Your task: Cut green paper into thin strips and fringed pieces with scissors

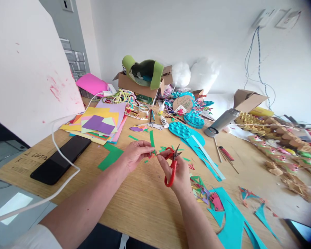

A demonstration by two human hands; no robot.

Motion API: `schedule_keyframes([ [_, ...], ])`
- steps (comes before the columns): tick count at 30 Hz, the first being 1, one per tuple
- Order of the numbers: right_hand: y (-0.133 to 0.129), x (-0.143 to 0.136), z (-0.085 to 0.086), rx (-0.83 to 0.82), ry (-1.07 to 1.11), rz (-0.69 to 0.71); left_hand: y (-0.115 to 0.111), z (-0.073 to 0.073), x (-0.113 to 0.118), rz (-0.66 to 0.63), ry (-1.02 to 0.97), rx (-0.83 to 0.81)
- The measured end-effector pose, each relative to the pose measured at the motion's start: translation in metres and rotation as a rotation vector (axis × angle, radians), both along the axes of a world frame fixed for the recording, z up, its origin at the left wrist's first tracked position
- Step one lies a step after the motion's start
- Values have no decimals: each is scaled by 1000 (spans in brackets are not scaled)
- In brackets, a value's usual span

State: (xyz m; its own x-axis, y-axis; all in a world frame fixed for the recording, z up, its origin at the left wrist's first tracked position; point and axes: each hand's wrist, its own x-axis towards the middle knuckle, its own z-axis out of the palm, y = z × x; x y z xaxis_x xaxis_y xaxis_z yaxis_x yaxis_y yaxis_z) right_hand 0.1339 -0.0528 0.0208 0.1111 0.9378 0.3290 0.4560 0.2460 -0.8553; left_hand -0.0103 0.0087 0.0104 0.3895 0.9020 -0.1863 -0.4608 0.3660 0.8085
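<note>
Between the thumb and fingers of my left hand [136,154] is a narrow green paper strip [152,139], standing up from the fingertips. My right hand [180,173] has red-handled scissors [174,167] hooked in it, blades slightly apart and pointing up to the right. The right thumb and fingertip reach the lower end of the strip, close to the left fingertips; small details there are hard to make out. Green paper scraps [168,148] lie on the table just behind the hands. A larger green paper piece [110,157] rests left of my left hand.
Stacked coloured paper [98,124] and a black phone [60,159] with a white cable [57,145] across it are at left. Blue paper cuttings [229,214] lie at right. Glue bottles [164,121], a metal flask [221,122] and a cardboard box [134,83] stand farther back.
</note>
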Motion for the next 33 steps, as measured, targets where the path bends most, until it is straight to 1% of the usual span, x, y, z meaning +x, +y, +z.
schedule_keyframes([
  [3,0,-1,-1,-6,10,-5,-1,0,1,-26,-11,6],
  [7,1,2,-1,-52,26,-70,-2,1,1,25,-34,-15],
  [9,0,3,-1,-155,47,-33,-2,3,1,60,-63,-33],
  [11,-2,3,-2,-314,70,73,-2,4,0,90,-89,-45],
  [13,-4,1,-2,-429,52,140,-2,4,0,123,-101,-50],
  [16,-6,-2,-1,-521,-1,169,-2,5,0,160,-111,-41],
  [19,-5,-3,0,-602,-17,157,-2,5,0,167,-124,-25],
  [22,-4,-2,-1,-629,-11,166,-4,5,2,157,-124,-17],
  [26,-3,-1,-5,-598,14,217,-7,5,5,117,-129,-27],
  [33,-4,-2,-5,-551,4,220,-11,4,7,66,-75,-76],
])
